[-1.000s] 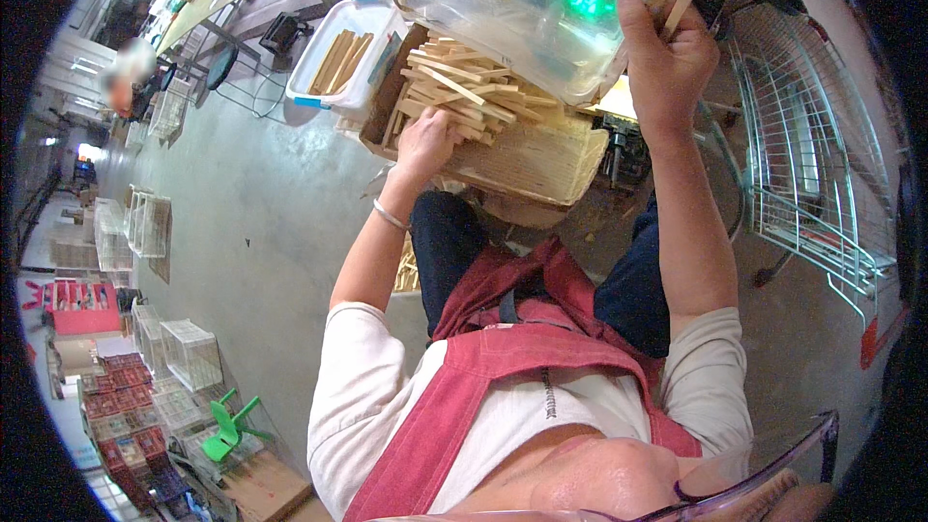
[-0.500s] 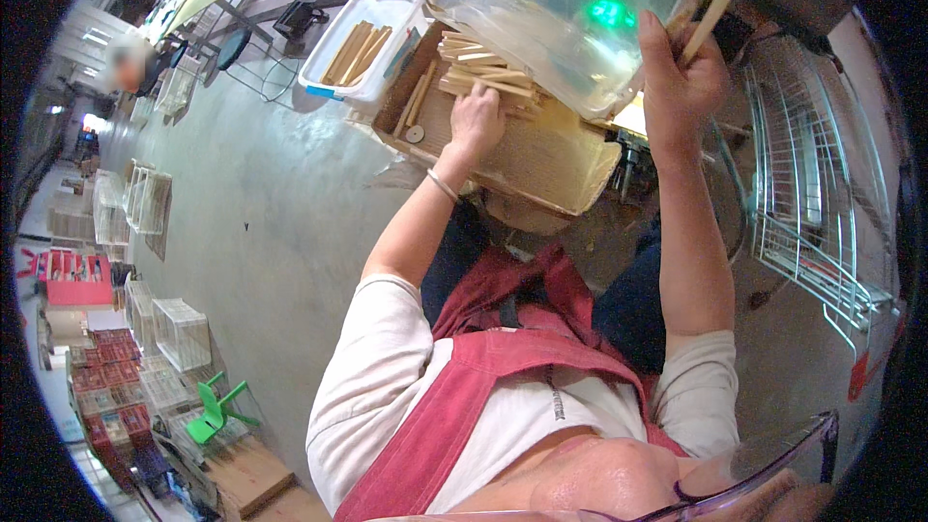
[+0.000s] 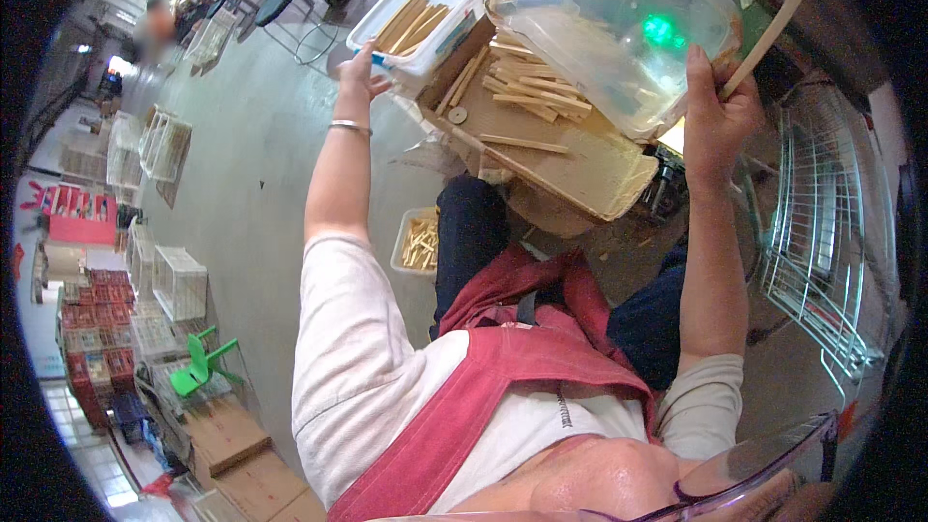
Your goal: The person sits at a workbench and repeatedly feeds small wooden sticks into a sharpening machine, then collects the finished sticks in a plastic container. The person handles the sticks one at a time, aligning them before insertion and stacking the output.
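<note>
My left hand (image 3: 362, 75) reaches to the near left corner of a white plastic bin (image 3: 449, 45) with blue latches. Its fingers are spread at the rim, and several flat wooden sticks (image 3: 411, 25) lie in that bin. My right hand (image 3: 720, 121) is closed around one long wooden stick (image 3: 770, 34) pointing up and away, its thumb against the edge of a tilted clear plastic tub (image 3: 619, 58). Between the hands, a loose pile of wooden sticks (image 3: 541, 87) rests in an opened cardboard box (image 3: 590, 162). One single stick (image 3: 525, 144) lies apart, nearer to me.
A small tub of short wooden pieces (image 3: 420, 242) stands on the floor beside my left knee. Wire racks (image 3: 822, 242) are at the right. White crates (image 3: 178, 282), a green chair (image 3: 201, 365) and cardboard (image 3: 227, 435) line the left. Another person (image 3: 155, 29) is far off.
My left hand has left the stick pile and moved left to the white bin's corner. One stick now lies apart in the box. My right hand still holds its stick. The view has shifted slightly.
</note>
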{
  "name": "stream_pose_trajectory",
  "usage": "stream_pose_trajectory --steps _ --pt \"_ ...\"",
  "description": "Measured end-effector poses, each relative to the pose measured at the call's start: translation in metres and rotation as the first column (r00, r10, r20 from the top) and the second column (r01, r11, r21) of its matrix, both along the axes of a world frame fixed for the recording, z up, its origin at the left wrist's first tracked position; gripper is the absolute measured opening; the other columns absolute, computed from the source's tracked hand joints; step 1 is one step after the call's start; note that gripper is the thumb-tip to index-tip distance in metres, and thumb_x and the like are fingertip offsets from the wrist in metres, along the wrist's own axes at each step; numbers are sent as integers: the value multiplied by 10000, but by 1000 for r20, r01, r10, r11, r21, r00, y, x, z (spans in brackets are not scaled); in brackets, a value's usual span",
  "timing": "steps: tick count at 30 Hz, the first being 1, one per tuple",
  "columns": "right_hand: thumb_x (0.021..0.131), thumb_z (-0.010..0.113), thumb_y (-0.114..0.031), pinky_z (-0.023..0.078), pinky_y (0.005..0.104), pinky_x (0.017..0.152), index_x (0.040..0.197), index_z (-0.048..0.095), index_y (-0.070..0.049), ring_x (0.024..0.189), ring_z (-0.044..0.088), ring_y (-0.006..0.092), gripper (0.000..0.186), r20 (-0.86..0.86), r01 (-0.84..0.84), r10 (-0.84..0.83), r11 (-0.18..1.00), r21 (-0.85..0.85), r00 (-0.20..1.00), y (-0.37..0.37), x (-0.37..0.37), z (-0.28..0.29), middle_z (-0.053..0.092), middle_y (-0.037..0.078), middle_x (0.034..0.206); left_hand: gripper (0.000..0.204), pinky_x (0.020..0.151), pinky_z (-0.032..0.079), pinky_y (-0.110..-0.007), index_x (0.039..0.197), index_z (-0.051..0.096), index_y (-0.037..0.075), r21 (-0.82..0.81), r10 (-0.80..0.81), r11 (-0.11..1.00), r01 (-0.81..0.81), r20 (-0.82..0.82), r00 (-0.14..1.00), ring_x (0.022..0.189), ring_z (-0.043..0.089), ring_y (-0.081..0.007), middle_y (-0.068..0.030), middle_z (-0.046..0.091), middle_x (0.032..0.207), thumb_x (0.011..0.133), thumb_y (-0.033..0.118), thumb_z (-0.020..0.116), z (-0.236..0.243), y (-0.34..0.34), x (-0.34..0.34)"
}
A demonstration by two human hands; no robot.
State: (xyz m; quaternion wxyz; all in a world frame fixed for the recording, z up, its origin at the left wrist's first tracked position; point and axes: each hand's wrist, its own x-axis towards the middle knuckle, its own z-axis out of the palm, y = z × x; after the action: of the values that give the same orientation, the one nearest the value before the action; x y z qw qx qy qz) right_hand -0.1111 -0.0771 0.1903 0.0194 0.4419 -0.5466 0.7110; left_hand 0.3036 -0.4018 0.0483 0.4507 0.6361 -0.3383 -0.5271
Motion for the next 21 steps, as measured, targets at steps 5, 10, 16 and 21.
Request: stream_pose_trajectory --steps 5,10,16,21 --pt "959 769 -239 410 233 577 788 619 -88 637 501 27 273 -53 -11 16 997 82 998 1 8 -2 579 -71 712 504 563 649 -568 1256 481 -103 40 -70 996 76 -139 988 714 733 -448 -309 659 1026 972 283 633 0 -12 -3" --pt "940 784 -226 385 253 508 752 602 -114 538 479 44 285 -51 38 -34 995 89 998 -2 -13 -14 554 -56 630 305 631 654 -618 1137 535 -139 -126 -17 992 -10 -214 977 789 718 -412 -235 644 1016 942 77 625 8 26 2" --pt "890 811 -186 577 313 573 900 688 -50 695 683 161 184 106 -68 56 991 119 993 2 -1 -5 708 84 858 287 649 668 -536 1124 531 -105 -273 26 954 -125 -338 941 777 713 -361 -200 644 1001 894 40 621 -9 163 128" --pt "858 830 -200 652 381 685 967 705 11 853 742 255 268 201 80 -90 995 56 975 1 10 -1 729 162 1031 337 588 664 -466 1157 491 -50 -218 325 920 -324 -33 945 793 709 -299 -165 632 984 857 42 614 -28 300 179"
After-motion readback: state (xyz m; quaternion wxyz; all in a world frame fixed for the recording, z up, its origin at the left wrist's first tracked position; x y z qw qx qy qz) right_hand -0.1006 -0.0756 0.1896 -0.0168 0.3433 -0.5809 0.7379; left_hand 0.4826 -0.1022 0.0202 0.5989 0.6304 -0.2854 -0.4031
